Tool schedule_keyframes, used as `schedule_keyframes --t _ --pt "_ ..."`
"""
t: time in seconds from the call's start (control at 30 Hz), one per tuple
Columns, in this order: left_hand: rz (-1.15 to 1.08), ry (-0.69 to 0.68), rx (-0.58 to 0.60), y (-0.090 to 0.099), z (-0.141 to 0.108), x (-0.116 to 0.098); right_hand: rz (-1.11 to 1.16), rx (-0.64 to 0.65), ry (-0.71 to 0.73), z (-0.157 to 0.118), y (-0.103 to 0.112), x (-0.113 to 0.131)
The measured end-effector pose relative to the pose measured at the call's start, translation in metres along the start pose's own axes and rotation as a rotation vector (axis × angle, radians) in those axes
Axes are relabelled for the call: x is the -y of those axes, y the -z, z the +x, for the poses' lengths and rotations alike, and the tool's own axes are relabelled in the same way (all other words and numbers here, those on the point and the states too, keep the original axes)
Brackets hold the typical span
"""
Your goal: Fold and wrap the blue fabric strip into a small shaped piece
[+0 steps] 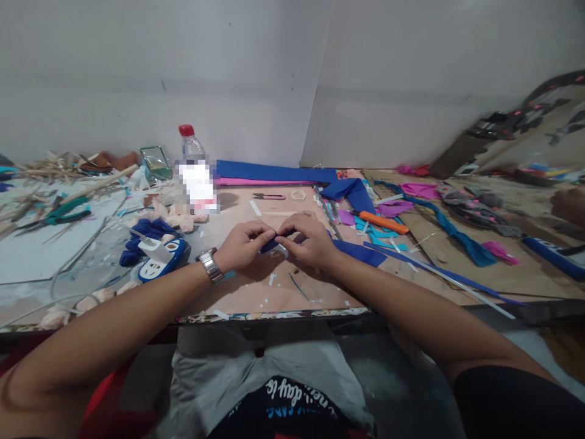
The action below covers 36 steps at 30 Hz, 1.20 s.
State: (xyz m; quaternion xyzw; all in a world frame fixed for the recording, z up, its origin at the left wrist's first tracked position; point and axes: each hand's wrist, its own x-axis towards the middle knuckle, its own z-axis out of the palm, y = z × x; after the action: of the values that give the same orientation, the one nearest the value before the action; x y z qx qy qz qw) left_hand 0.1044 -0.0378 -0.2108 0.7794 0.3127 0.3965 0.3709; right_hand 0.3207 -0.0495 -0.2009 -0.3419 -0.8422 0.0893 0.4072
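Over the middle of the table, my left hand and my right hand meet with thumbs and fingers pinched. Between them is a small piece of dark blue fabric, mostly hidden by the fingers. A blue fabric strip lies beside and partly behind my right hand; whether it joins the held piece, I cannot tell. Beyond the hands rest thread snips and a ring of tape. An orange utility knife lies to the right among blue and turquoise fabric scraps.
A red-capped bottle stands at the back left. Nearer are a blue and white power strip with a charger and cable, and green-handled pliers. A long white strip crosses the right side. Another person's hand shows at far right.
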Motion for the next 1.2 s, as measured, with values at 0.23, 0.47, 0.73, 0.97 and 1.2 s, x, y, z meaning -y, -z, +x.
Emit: schedule_keyframes --t 0.23,0.47,0.73,0.97,1.2 --pt "0.02 0.025 0.025 -0.0007 -0.0002 0.0036 -0.001 0.048 0.024 -0.0018 -0.0029 -0.0053" --pt "0.018 0.025 0.052 0.0007 0.0005 0.0023 -0.01 0.03 0.051 -0.002 -0.0029 -0.0069" --pt "-0.015 0.064 -0.006 -0.0009 0.0002 0.0014 0.003 0.037 0.039 -0.0005 -0.001 -0.0006" --pt "-0.013 0.059 -0.079 -0.0001 0.0 0.0025 -0.01 0.032 -0.001 -0.0012 -0.0014 -0.0022" --pt "0.014 0.019 -0.026 0.0016 -0.0004 0.0001 0.004 0.002 0.019 -0.0001 -0.0012 -0.0028"
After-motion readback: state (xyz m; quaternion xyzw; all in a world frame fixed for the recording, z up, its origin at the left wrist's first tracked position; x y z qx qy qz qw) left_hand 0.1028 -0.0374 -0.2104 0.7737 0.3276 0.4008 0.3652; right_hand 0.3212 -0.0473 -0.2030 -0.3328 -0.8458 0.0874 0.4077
